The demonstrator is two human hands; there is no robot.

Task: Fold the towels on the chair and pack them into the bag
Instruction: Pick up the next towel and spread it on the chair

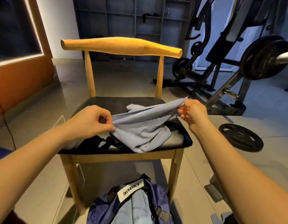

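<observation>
1. Head view: the chair (98,102) has bare black seat at 10 and 12 o'clock of the light-blue towel (140,128), whose lower fold reaches the seat's front edge.
2. Left hand (91,120), fingers pinching the towel's near corner at 9 o'clock; right hand (193,112), fingers pinching the far corner at 2 o'clock, hem raised between them.
3. The bag (107,207) lies open on the floor at 6 o'clock, blue cloth inside.

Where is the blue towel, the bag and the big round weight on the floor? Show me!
towel (140,131), head view, on the hanging middle of the cloth.
bag (107,209), head view, on its dark blue left side.
weight plate (241,137), head view, on its flat top face near the hub.
</observation>
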